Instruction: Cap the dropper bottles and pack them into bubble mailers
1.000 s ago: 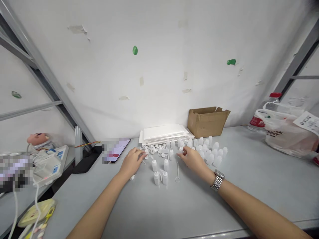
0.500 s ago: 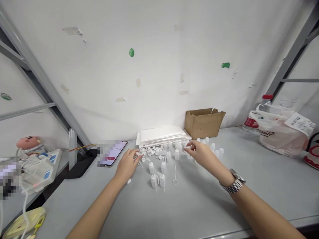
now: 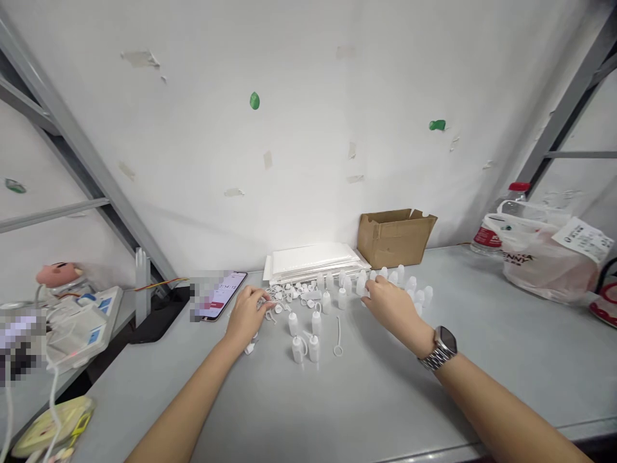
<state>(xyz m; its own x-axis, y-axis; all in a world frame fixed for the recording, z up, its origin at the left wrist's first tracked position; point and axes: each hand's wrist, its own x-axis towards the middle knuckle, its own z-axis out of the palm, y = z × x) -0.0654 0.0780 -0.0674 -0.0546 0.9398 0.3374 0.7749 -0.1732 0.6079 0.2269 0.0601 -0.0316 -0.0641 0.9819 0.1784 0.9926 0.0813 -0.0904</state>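
My left hand (image 3: 247, 316) rests at the left edge of a heap of small white caps with straps (image 3: 292, 292). Its thumb and fingers are pinched together; whatever lies between them is too small to make out. Over at the group of small white plastic bottles (image 3: 361, 283), my right hand (image 3: 393, 308) has its fingers curled down round a bottle (image 3: 364, 301), mostly hidden by the hand. Several capped bottles (image 3: 299, 350) stand upright between the hands. A loose white strap with a ring (image 3: 338, 341) lies flat beside them.
A stack of white padded envelopes (image 3: 313, 262) and an open cardboard box (image 3: 398, 238) stand against the wall. A phone (image 3: 225, 296) lies on the left. To the right are a plastic bag (image 3: 544, 263) and a red-capped bottle (image 3: 486, 235). A power strip (image 3: 91, 328) sits far left.
My right hand has come down among the bottles and its fingers have closed. My left thumb and fingers have drawn together at the caps. The capped bottles stay in place.
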